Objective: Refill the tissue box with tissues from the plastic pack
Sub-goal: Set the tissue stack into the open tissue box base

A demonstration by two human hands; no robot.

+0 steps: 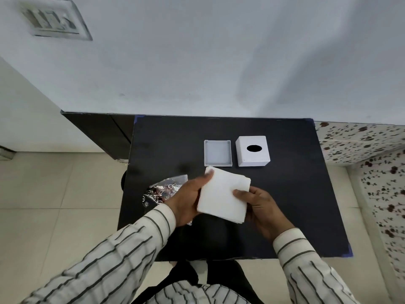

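Because it is only loose sheets laid one on another, the square white stack of paper tissues point(222, 195) will likely handle as light, soft and easily fanned or sheared, with nothing stiff to keep its edges aligned; it looks best held by two opposite sides with a flat, gentle squeeze rather than pinched at one corner. That is roughly how it is held now, lifted above the black table top point(295, 194) just nearer the person than the shallow white box base point(218, 152). On the stack's left edge the left hand point(188, 198) is closed, thumb lying on the upper sheet near the far corner and fingers underneath. Gripping the right edge, the right hand point(260, 207) has its thumb on top and the remaining digits hidden below. Layered edges show at the near right corner, so the sheets are already slightly offset.

Open side up, the base appears empty, and my judgement is that the stack should go down into it flat and square. Just right of the base stands the white cube-shaped cover with a dark oval slot point(253, 154), apart from it. Left of the base and nearer the person, the crinkled clear plastic pack with printed marks point(163, 190) lies on the table, partly behind the left wrist and striped sleeve point(131, 244)
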